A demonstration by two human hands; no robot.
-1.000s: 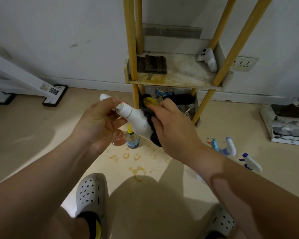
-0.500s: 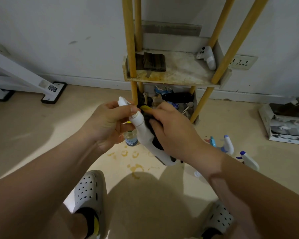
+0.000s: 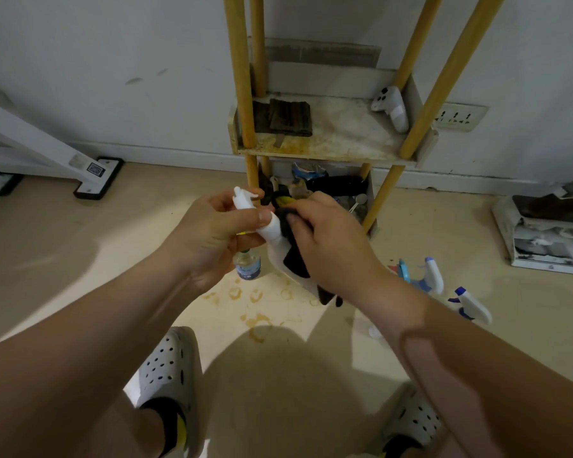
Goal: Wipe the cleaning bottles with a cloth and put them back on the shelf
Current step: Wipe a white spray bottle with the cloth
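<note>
Item, far left: white stand foot (image 3: 97, 176), on the floor by the wall. Left hand (image 3: 212, 234): fingers curled round the neck of a white spray bottle (image 3: 275, 252), held tilted above the floor, in front of the shelf (image 3: 338, 140). Small clear bottle (image 3: 247, 266): upright on the floor beneath. Right hand (image 3: 334, 246): gripped a dark cloth (image 3: 296, 262) against the bottle's body. Far right: two spray bottles (image 3: 433, 276) lay on the floor.
</note>
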